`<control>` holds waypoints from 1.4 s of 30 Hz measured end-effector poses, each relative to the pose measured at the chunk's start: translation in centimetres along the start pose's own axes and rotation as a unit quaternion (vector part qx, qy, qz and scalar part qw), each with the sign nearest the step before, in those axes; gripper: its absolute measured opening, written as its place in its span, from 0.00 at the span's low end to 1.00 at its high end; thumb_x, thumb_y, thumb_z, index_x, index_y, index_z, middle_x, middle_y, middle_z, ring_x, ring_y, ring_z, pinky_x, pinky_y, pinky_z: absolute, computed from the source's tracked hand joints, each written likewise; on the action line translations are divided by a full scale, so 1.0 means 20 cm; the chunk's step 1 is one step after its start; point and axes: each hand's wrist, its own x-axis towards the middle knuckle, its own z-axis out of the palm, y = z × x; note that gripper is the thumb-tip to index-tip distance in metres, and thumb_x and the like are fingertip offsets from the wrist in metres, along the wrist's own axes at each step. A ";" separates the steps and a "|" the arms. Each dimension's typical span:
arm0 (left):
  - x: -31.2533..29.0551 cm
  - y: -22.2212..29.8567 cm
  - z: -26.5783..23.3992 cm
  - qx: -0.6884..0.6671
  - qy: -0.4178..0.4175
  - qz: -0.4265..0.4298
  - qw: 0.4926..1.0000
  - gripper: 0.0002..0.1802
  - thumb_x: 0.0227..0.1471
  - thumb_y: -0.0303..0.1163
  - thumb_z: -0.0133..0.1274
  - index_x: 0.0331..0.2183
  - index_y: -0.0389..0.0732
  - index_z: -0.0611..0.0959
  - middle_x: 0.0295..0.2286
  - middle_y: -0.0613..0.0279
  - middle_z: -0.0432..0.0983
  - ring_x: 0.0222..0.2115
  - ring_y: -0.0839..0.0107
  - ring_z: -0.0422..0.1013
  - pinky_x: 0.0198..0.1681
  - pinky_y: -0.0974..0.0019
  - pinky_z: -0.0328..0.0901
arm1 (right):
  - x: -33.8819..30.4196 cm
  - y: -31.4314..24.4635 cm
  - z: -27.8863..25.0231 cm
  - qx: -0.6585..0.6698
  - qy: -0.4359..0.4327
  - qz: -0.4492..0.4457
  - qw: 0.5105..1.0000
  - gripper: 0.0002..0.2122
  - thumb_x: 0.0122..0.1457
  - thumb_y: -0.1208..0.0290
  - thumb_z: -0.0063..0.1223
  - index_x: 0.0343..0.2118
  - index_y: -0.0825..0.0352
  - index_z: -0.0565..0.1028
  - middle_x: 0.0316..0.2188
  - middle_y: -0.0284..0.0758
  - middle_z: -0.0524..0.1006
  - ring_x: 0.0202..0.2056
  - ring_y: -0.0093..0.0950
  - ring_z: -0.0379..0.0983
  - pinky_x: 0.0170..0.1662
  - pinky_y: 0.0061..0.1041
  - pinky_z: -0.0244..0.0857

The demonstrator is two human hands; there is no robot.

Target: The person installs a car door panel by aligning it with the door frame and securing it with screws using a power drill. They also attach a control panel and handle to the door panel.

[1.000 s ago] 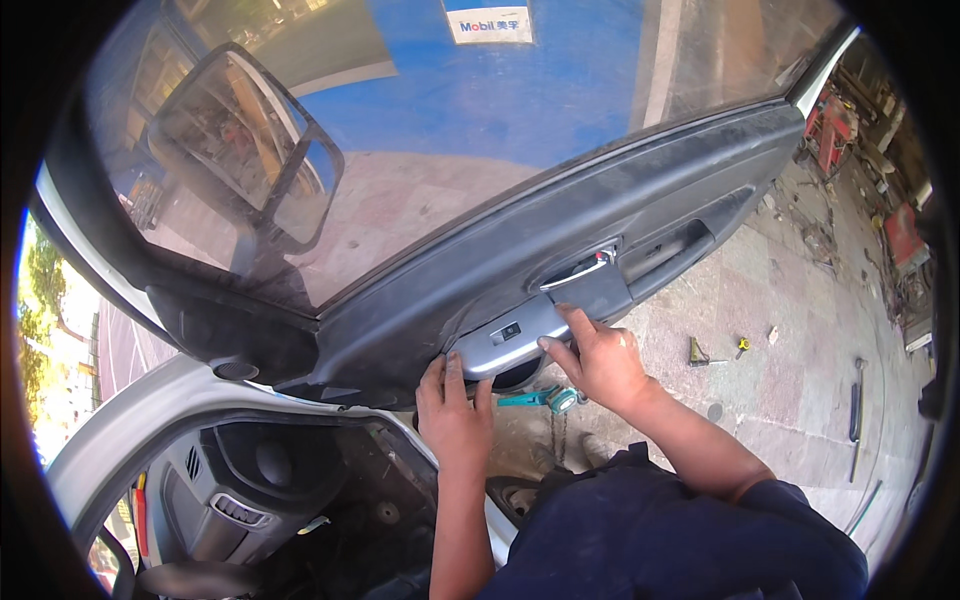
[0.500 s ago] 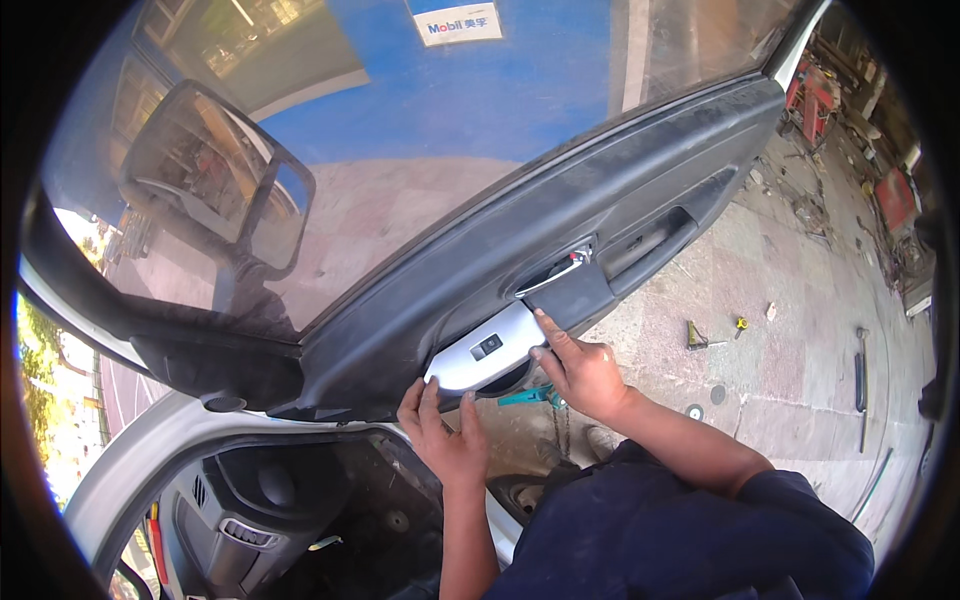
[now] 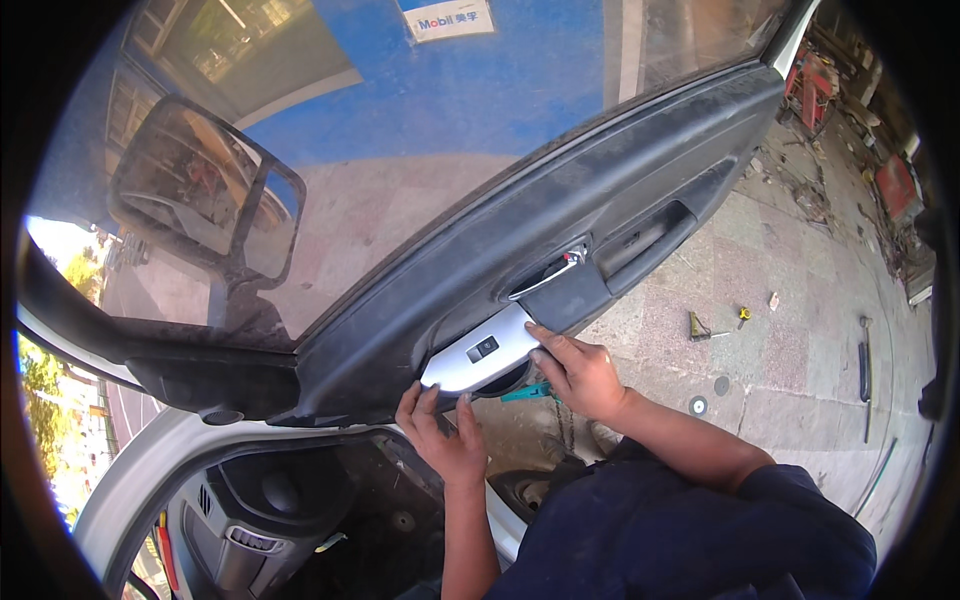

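Note:
A silver window switch panel (image 3: 460, 368) with one black switch (image 3: 483, 348) lies along the armrest of the black door trim (image 3: 400, 300). My left hand (image 3: 445, 435) grips its near left end, fingertips at the tip and thumb on the lower edge. At the other end my right hand (image 3: 585, 378) has its index finger on the panel's corner and its thumb against the edge. The underside of the panel is hidden, so I cannot tell whether it is fully seated. Just beyond it sits the chrome inner door handle (image 3: 548, 274).
The vehicle door stands open, with a wing mirror (image 3: 205, 190) beyond its window. At lower left is the dark cab interior with an air vent (image 3: 253, 541). A teal tool (image 3: 527, 392) shows below the door. On the floor lie a yellow-black object (image 3: 697, 326) and a long-handled tool (image 3: 865, 375).
My right index finger has bent slightly and shifted down along the panel's end. The left hand keeps its hold. The whole view has moved a little.

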 end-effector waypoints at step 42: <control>0.02 -0.04 0.03 0.102 -0.023 0.100 0.989 0.26 0.62 0.24 0.67 0.61 0.44 0.89 0.59 0.48 0.78 0.57 0.44 0.74 0.60 0.45 0.71 | 0.27 -0.60 0.10 0.226 -0.133 -0.393 0.881 0.08 0.63 0.66 0.69 0.30 0.61 0.82 0.26 0.31 0.78 0.23 0.34 0.78 0.25 0.34 0.72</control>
